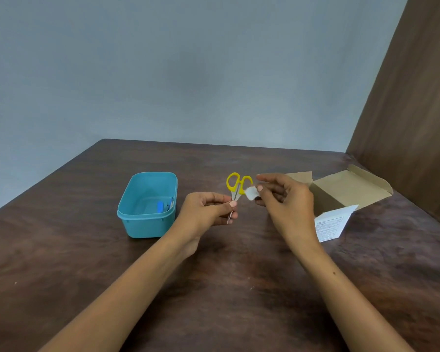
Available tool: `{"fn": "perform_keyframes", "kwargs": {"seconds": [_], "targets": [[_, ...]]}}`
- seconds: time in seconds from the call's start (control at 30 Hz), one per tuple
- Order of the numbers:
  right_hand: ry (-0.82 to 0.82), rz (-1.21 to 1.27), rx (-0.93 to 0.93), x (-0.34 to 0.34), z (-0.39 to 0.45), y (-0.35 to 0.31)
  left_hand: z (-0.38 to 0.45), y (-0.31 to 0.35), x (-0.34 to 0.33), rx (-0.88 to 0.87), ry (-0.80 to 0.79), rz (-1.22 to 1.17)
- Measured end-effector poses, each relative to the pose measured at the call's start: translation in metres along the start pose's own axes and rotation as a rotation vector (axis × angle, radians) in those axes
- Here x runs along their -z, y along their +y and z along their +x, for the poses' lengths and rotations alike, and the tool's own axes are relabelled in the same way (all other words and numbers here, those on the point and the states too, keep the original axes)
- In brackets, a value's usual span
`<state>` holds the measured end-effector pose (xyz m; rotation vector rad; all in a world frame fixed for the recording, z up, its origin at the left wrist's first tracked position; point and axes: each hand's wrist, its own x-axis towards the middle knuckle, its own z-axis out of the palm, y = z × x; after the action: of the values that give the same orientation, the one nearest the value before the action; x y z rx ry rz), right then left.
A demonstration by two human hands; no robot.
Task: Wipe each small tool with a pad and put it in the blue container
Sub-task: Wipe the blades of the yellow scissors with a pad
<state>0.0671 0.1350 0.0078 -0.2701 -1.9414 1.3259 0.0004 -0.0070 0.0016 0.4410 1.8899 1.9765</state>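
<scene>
1. The left hand [206, 209] is raised above the dark wooden table [214, 262], its fingers [220, 199] and thumb curled round the blades of a small pair of scissors [236, 190].
2. The scissors stand nearly upright, yellow handles on top and the blade tip poking out below the hand.
3. The right hand [287, 199] is just beside the scissors. Its thumb and fingertips pinch a small white pad [251, 193], while the other fingers are loosely spread.
4. The pad is right at the scissors' right handle loop; whether it touches the handle is hard to tell from this angle.
5. An open blue container [148, 224] sits on the table to the left of the left hand. Inside, near its right wall, lie a few small things, one of them blue.
6. To the right of the right hand stands an open cardboard box [346, 189], with a white printed leaflet [333, 222] propped in front of it.
</scene>
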Motion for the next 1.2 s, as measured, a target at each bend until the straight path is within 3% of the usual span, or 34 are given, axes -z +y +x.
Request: {"fn": "perform_keyframes", "kwargs": {"seconds": [0.2,0.47,0.73,0.93,1.1,1.2], "targets": [[-0.005,-0.161,0.052,0.000,0.000,0.001,-0.002,0.002,-0.001,0.041,-0.017,-0.135],[-0.052,0.021,-0.081,-0.002,-0.001,-0.002,-0.003,0.002,0.000,-0.047,0.047,-0.154],[0.110,-0.159,0.289,-0.003,-0.007,-0.002,-0.004,0.000,-0.003,-0.106,0.021,-0.099],[-0.002,-0.383,0.426,-0.010,-0.009,0.010,-0.006,-0.001,-0.003,-0.156,-0.037,-0.003],[-0.141,-0.345,0.477,-0.014,-0.010,0.011,-0.003,0.000,0.003,-0.145,-0.053,-0.019],[-0.087,-0.371,0.523,-0.012,-0.008,0.012,-0.004,0.000,0.002,-0.145,-0.063,-0.005]]}}
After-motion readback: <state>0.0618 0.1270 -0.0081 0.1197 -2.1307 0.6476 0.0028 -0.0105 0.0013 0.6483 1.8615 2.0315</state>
